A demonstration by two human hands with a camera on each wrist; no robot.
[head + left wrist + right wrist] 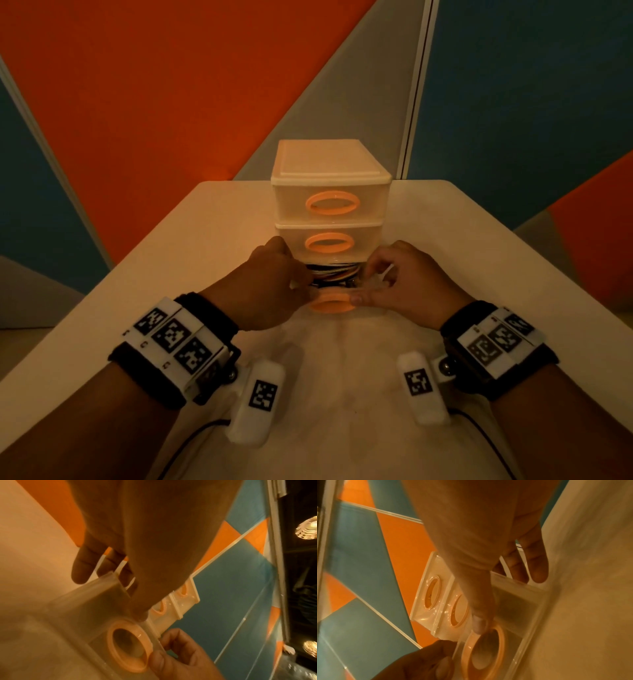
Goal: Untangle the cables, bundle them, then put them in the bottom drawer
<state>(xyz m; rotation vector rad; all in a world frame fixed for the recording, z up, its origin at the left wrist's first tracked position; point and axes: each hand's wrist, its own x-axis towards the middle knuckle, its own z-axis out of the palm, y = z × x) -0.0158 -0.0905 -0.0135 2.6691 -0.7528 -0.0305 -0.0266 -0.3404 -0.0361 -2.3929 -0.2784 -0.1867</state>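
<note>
A small pale three-drawer unit (329, 192) with orange oval handles stands on the white table (191, 246). Its bottom drawer (333, 304) is pulled partway out towards me. Coiled dark cables (330, 274) lie inside it, partly hidden under the middle drawer. My left hand (294, 282) grips the drawer's left front corner, thumb on the front and fingers along the side. My right hand (371, 289) grips the right front corner the same way. In the left wrist view my left hand (132, 586) is by the drawer handle (128, 647). In the right wrist view my right hand (481, 588) has its thumb on the handle rim (500, 639).
The two upper drawers (330, 222) are closed. A pale crumpled cloth (342, 383) covers the table between my wrists. Orange, blue and grey wall panels (154, 102) rise right behind the unit. The table's side edges slope away left and right.
</note>
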